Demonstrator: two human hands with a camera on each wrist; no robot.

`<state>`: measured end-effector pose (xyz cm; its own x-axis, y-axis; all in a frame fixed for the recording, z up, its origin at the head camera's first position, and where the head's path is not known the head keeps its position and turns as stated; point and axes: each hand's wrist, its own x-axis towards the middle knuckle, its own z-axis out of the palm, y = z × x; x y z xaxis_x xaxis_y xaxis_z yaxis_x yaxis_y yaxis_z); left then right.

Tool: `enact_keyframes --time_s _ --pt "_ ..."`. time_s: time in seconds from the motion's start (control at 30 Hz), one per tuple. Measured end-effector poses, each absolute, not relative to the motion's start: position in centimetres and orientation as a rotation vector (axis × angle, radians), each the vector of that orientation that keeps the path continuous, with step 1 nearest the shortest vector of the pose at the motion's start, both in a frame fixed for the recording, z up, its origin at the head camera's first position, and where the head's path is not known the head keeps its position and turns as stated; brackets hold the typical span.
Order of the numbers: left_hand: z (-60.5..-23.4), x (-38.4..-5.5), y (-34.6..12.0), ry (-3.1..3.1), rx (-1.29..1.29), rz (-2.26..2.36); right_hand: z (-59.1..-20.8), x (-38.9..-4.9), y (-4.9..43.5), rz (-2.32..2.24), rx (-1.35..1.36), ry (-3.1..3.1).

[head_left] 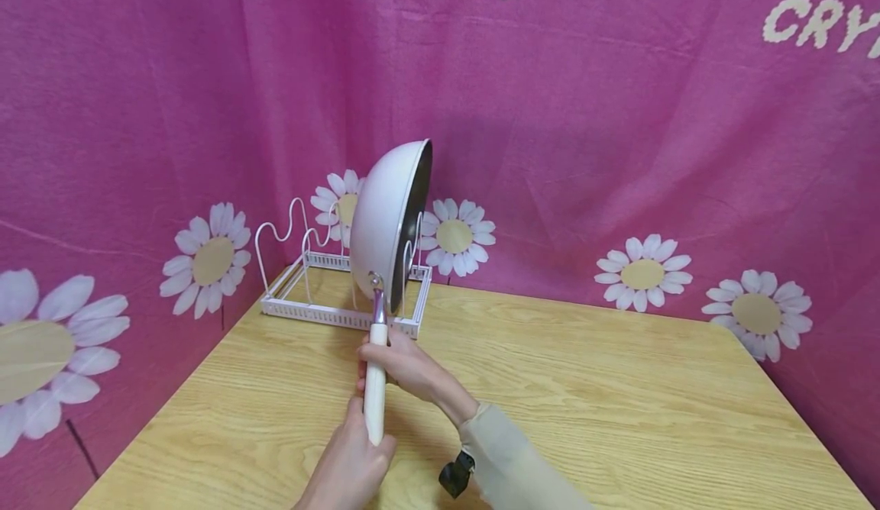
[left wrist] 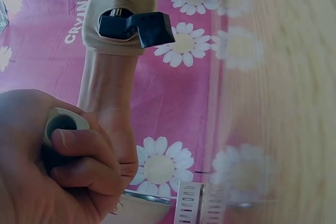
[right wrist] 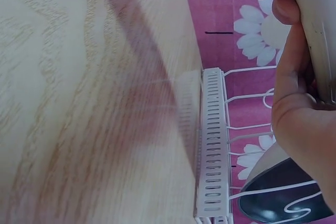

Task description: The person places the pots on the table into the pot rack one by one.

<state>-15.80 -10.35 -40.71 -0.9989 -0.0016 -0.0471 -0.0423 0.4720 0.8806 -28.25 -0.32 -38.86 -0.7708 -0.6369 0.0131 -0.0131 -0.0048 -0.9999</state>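
Observation:
A white wok [head_left: 385,220] with a dark inside is held on edge at the right part of a white wire pan rack [head_left: 309,308]. One wire divider [head_left: 410,254] stands beside its open side; whether the wok's rim rests on the rack is hidden. The long pale handle [head_left: 374,395] points toward me. My left hand [head_left: 354,460] grips its end, fingers curled round it in the left wrist view. Farther up, near the metal neck, my right hand [head_left: 406,365] holds the handle with the thumb across the top.
The rack stands at the back left of a wooden table [head_left: 584,388], near a pink cloth [head_left: 571,151] with daisies that hangs behind and at the sides. More wire dividers [head_left: 282,235] rise from the rack's left part. A black device [head_left: 457,473] sits at the right wrist.

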Motion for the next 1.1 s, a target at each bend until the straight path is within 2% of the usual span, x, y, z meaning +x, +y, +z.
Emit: enact_keyframes --time_s 0.87,1.1 --pt "-41.3 -15.7 -10.3 2.730 -0.038 1.502 -40.1 -28.3 -0.3 -1.826 -0.612 1.781" --pt "-41.2 -15.7 -10.5 2.751 0.033 1.489 -40.2 -28.3 -0.3 -1.795 -0.600 1.794"
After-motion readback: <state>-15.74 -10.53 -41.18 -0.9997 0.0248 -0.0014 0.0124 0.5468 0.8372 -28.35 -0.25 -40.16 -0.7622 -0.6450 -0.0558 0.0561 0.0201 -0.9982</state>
